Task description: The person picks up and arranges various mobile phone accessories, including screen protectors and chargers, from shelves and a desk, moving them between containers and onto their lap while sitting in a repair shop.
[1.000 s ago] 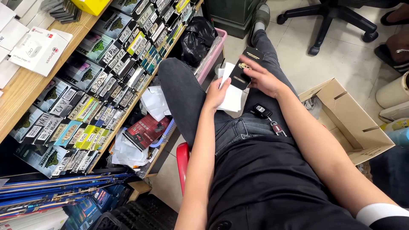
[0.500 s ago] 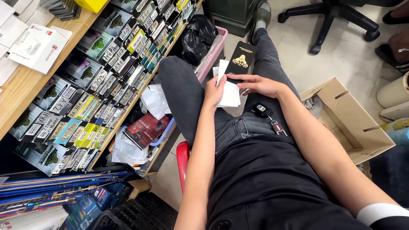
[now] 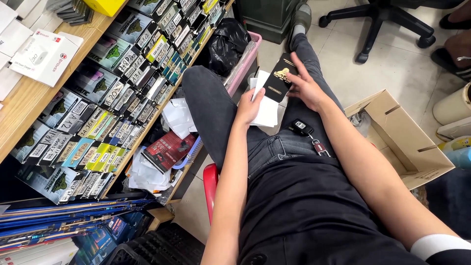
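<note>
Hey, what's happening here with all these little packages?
A person sits on a red stool beside shelves packed with small flat packets. The left hand holds a white paper packet over the lap, while the right hand rests on a flat black packet with a gold emblem, which overlaps the white one. A car key lies on the right thigh. An open cardboard box sits on the floor to the person's right.
</note>
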